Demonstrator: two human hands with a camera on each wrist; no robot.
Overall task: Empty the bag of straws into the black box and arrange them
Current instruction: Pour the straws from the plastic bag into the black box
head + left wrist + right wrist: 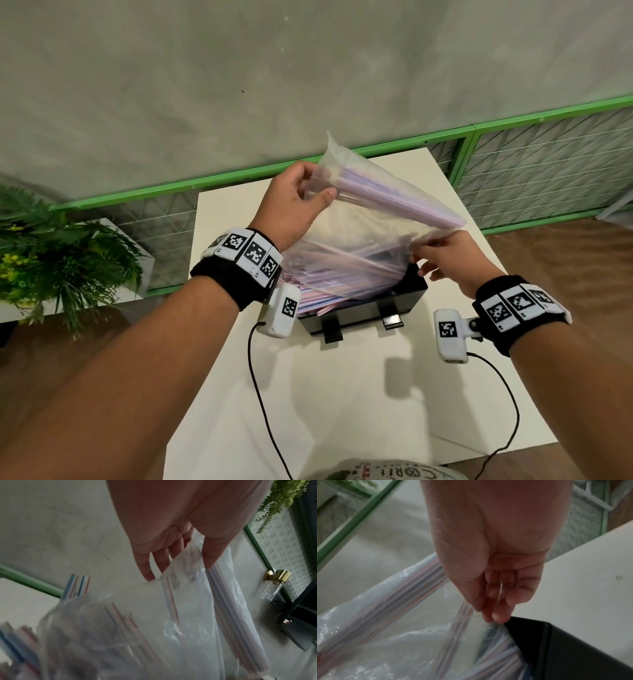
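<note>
Over the black box hangs a clear plastic bag, tilted with its mouth low at the box. My left hand grips the bag's raised far end, thumb in front and fingers behind. At the lower right, my right hand pinches the bag's edge just above the box corner. A bundle of striped straws still lies along the bag's upper side. Many straws are piled loosely in the box, some poking past its left rim.
The box stands on a white table with wrist-camera cables trailing across it. A potted plant is at the left. A green-framed mesh fence runs behind the table. A gold-capped bottle shows in the left wrist view.
</note>
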